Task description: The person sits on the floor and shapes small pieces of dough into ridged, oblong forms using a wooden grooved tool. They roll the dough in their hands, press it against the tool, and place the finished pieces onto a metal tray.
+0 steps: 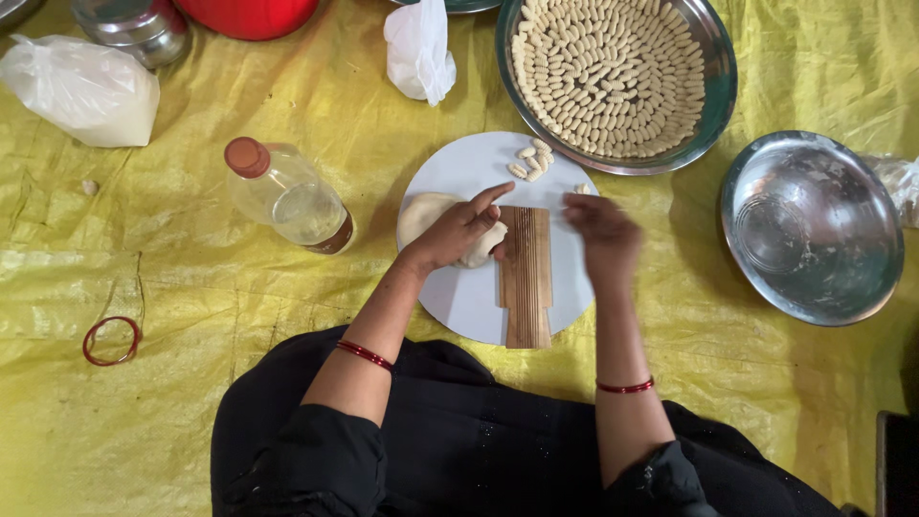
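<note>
Steel tray (720,91) of ridged dough shells (608,72), empty steel bowl (814,230) beside.

Plastic bag (81,89): far left, white, filled, lying flat.
Second bag (419,50): top centre, white, crumpled.
Bottle (287,194): clear plastic, brown cap.
</note>
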